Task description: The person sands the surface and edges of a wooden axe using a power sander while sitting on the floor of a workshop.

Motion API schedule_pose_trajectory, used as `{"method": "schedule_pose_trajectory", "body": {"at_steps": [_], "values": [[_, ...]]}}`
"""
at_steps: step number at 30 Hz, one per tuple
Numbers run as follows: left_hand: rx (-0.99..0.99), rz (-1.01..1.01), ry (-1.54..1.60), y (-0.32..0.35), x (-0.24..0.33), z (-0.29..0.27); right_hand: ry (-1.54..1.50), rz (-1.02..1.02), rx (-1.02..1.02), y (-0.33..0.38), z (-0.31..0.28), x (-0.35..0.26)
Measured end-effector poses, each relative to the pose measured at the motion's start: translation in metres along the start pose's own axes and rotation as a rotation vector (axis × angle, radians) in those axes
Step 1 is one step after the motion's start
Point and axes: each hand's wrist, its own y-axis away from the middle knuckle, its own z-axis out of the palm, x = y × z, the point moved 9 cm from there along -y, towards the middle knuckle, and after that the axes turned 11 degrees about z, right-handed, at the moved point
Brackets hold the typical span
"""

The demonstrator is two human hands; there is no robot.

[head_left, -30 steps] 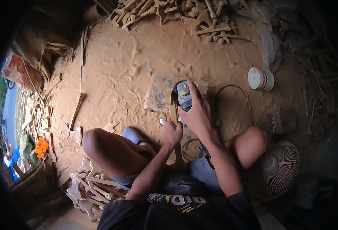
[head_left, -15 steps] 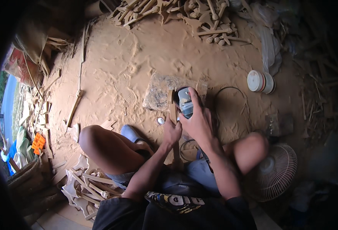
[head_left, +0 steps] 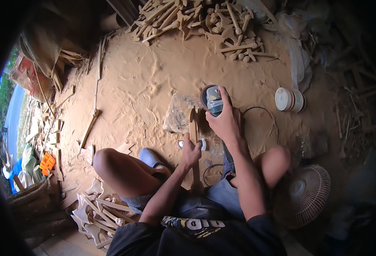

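Note:
My left hand (head_left: 191, 152) is closed round a pale carved wooden piece (head_left: 192, 123) with a rounded upper end, its long shaft running back toward my lap. My right hand (head_left: 226, 123) grips a hand-held power sander (head_left: 214, 100), a grey tool with a dark round disc at its far side. A small gap separates the disc from the wood's rounded end. Beneath and beyond them a worn, dusty block (head_left: 174, 114) rests on the ground, partly covered by the wood and my hands.
Sawdust-covered ground (head_left: 124, 98) surrounds me. A large pile of carved wooden pieces (head_left: 175, 21) lies at the far side, a smaller heap (head_left: 96, 209) by my left knee. A white tub (head_left: 284, 100) lies to the right, above a caged fan (head_left: 305, 190). A cable (head_left: 256, 107) curves near the sander.
The sander in my right hand has moved up and to the right, away from the wood's end. My left hand keeps its hold, slightly lower. The whole view has shifted a little.

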Motion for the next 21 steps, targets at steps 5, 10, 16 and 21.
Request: {"method": "schedule_pose_trajectory", "body": {"at_steps": [5, 10, 16, 21], "values": [[-0.033, 0.151, -0.048, -0.031, 0.049, -0.027, -0.209, 0.055, 0.090, 0.005, -0.055, 0.021], [-0.143, 0.728, -0.952, -0.091, 0.192, -0.064, -0.170, 0.050, 0.217, 0.014, -0.109, 0.039], [-0.308, 0.780, -0.311, -0.077, 0.284, -0.089, -0.206, 0.005, 0.295, 0.027, -0.132, 0.044], [-0.372, 0.223, 1.019, -0.056, 0.234, -0.048, -0.283, 0.060, 0.227, 0.028, -0.135, 0.052]]}}
